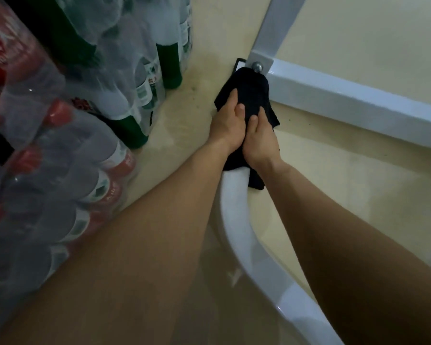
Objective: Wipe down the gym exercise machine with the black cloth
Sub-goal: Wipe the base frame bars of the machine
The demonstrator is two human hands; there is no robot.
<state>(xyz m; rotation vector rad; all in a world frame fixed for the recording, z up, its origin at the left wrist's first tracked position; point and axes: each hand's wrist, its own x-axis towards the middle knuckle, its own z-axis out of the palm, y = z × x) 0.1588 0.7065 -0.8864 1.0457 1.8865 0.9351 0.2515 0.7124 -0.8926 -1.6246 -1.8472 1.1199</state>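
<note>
L hand (225,125) & R hand (260,143) side by side, both clamped on cloth (253,95) wrapped round tube (237,195). Risks: cloth may snag on bolt (257,66) just beyond fingertips; L arm could knock bottles (60,145) beside it.

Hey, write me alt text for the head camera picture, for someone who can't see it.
Seen from above, the left hand and right hand grip a black cloth wrapped round a curved white tube of the machine, close to a bolt in the grey frame. Shrink-wrapped packs of bottles stand on the cream floor to the left.
</note>
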